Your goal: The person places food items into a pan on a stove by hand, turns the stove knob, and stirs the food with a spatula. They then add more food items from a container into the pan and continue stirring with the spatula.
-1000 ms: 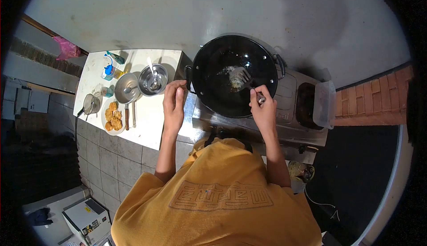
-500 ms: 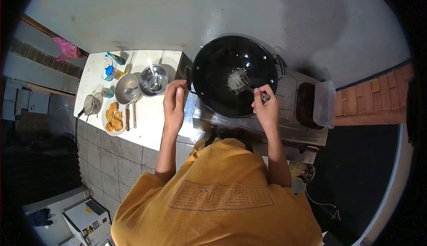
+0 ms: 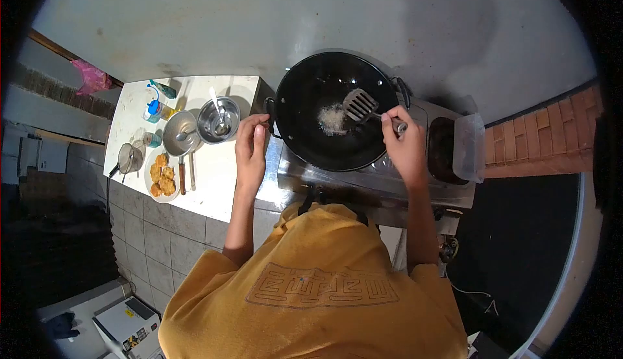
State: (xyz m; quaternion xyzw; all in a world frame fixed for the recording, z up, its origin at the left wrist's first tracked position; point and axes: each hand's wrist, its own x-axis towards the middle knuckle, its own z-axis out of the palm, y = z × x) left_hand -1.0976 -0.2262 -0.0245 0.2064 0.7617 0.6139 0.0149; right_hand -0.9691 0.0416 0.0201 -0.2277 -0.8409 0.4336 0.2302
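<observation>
Black wok (image 3: pixel 311 135), slotted spatula (image 3: pixel 361 105) in right hand (image 3: pixel 406 146), apparently minced food (image 3: pixel 332 119).

Soft shadow (image 3: pixel 448 25) on the wall (image 3: pixel 195 22) — glints (image 3: pixel 354 82) in the wok (image 3: pixel 298 135) — edges curved, corners black.

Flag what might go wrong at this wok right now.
The left hand is right by the handle of the wok; if the metal is hot, it might burn the fingers. The slotted spatula in the right hand is beside the pale food, and a quick flick could splash oil, if there is any.
</observation>
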